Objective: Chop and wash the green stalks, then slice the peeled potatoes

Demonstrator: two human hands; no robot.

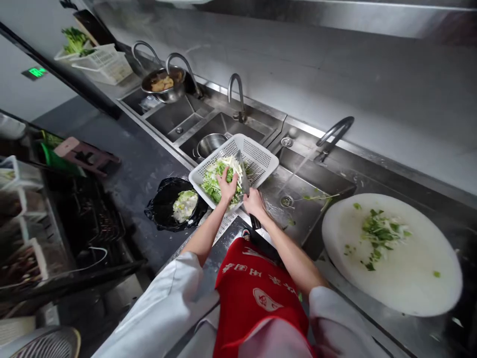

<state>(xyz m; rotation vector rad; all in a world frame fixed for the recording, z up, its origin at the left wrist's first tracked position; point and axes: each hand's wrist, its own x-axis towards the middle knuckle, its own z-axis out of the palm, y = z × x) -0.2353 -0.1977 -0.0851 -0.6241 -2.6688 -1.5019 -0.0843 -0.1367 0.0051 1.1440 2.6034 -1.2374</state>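
Note:
My right hand (254,202) is closed round the black handle of a cleaver (243,175), whose broad blade reaches up over a white perforated basket (263,163). Chopped leafy greens (211,183) with pale stems fill the near-left part of the basket. Against the blade's left side, my left hand (227,186) grips some of these greens between thumb and fingers; its fingertips are partly buried in the leaves. To the right, more cut greens (383,231) lie on a round white cutting board (421,268).
The basket rests over the edge of steel sinks (290,181); water runs from the right faucet (337,130). A metal pot (211,145) sits in the middle sink. Below the basket, a black-lined bin (164,211) holds scraps. A bowl of food (167,94) stands at the far left sinks.

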